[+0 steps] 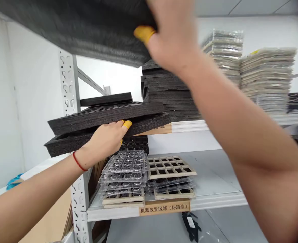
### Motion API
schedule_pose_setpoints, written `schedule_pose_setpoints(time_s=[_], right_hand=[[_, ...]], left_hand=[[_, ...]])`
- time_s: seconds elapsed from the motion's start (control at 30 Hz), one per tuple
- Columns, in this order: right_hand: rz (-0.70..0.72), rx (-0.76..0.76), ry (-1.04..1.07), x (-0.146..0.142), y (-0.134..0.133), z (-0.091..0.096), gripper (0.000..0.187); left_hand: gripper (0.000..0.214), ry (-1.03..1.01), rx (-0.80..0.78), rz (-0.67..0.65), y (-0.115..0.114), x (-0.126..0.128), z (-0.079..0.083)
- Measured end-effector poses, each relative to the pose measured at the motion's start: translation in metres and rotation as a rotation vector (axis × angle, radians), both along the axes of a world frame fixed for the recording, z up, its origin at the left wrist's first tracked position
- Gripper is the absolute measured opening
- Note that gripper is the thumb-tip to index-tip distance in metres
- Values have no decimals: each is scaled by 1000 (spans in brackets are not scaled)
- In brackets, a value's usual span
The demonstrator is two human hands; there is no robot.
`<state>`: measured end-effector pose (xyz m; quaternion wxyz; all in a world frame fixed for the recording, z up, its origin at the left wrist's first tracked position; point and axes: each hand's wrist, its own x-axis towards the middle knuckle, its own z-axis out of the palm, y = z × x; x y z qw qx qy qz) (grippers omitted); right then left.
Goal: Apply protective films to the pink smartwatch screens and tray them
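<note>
My right hand point(174, 40), blurred by motion and with a yellow finger cot on a digit, is raised high and grips the edge of a black foam panel point(88, 30). That panel runs out of view at the top. Lower down, my left hand point(107, 140), also in yellow finger cots, is closed on the front edge of a black foam tray point(68, 143). Some of its fingertips reach the gap below another black foam tray point(105, 116) lying tilted on top. Both trays jut out past the white shelf's front.
Behind stands a tall stack of black foam trays point(169, 96). Wrapped beige tray stacks point(268, 77) are at right. Clear plastic trays point(128, 168) and beige grid trays point(171, 167) occupy the lower shelf point(215, 175). A perforated white post point(69, 81) rises at left; a black glove point(192, 227) lies below.
</note>
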<state>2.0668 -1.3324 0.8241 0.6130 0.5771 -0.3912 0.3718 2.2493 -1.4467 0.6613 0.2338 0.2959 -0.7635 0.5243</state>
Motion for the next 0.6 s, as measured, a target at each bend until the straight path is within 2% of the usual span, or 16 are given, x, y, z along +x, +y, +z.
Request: schedule_pose_setpoints(time_s=[0.03, 0.1, 0.17, 0.2, 0.27, 0.33, 0.43, 0.5, 0.6], right_hand=[[-84, 46, 34, 16, -21, 6, 61], [-129, 180, 121, 41, -68, 16, 52], [-189, 343, 123, 54, -104, 19, 41], [-225, 404, 84, 56, -114, 18, 37], [-230, 436, 12, 57, -117, 10, 48], [-140, 414, 62, 56, -108, -2, 61], [-115, 508, 151, 56, -104, -10, 56], [-142, 630, 52, 54, -114, 1, 57], [-83, 712, -118, 38, -126, 35, 51]], left_hand=[[48, 11, -10, 1, 4, 5, -1], [41, 29, -77, -22, 9, 19, 2], [37, 31, -124, -53, 7, 36, 13], [38, 34, -118, -63, 3, 44, 21], [44, 59, -67, -88, -8, 58, 41], [49, 82, -6, -108, -18, 66, 62], [54, 112, 49, -70, -27, 73, 85], [54, 115, 58, -30, -26, 76, 94], [52, 149, 40, -75, -24, 77, 102]])
